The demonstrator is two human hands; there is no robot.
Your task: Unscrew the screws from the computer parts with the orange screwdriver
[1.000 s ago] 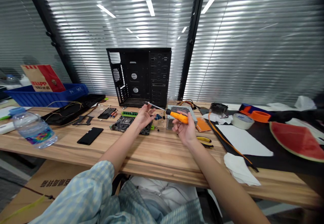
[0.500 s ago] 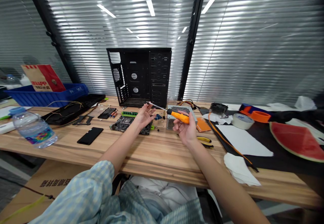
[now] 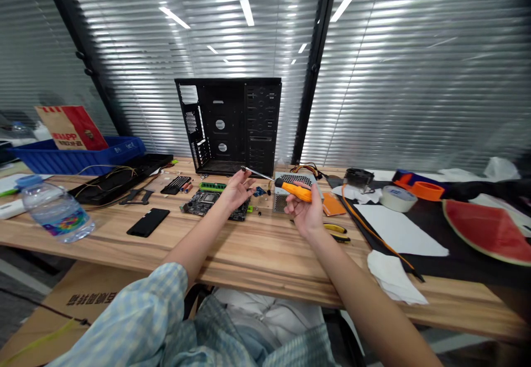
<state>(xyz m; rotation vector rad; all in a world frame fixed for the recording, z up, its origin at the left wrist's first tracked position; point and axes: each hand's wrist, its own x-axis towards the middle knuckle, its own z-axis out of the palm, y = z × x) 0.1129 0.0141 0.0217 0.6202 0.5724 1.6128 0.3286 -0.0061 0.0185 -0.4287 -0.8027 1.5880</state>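
Note:
My right hand is closed around the orange handle of a screwdriver, its shaft pointing up and to the left. At the shaft's tip, my left hand pinches thumb and forefinger together, its other fingers loosely curled. A tiny dark thing shows at those fingertips, too small to name. Below the left hand lies a motherboard with a green memory stick, partly hidden by my wrist. Behind it stands an open black computer case. The metal power supply sits behind my right hand.
Pliers lie beside my right wrist. A black flat box, water bottle and blue bin are on the left. A fan, tape roll, paper and watermelon slice are on the right.
Almost nothing differs. The screwdriver handle and my right hand have shifted very slightly to the right; the tip stays at my left fingertips.

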